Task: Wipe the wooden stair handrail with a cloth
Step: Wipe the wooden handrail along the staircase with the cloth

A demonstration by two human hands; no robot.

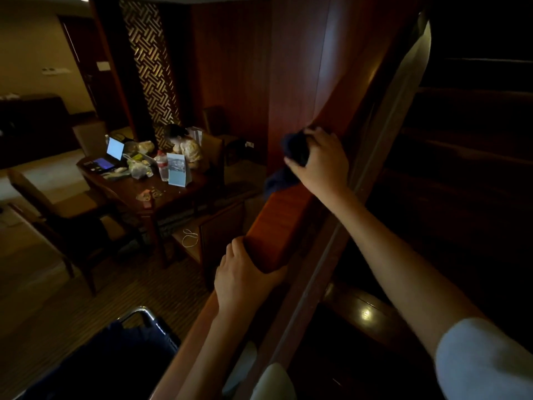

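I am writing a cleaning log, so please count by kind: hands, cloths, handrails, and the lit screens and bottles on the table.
hands: 2, left hand and right hand
cloth: 1
handrail: 1
lit screens: 2, laptop screen and smaller screen
bottle: 1
total: 7

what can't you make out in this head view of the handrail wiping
Head view:
- the dark blue cloth: the right hand gripping it hides where it meets the reddish wooden handrail.
- the handrail's near stretch: covered by the left hand and forearm, then cut off by the bottom edge.
- the dark stair steps on the right: lost in darkness.
- clutter on the dark wooden table: too small and dim to identify.
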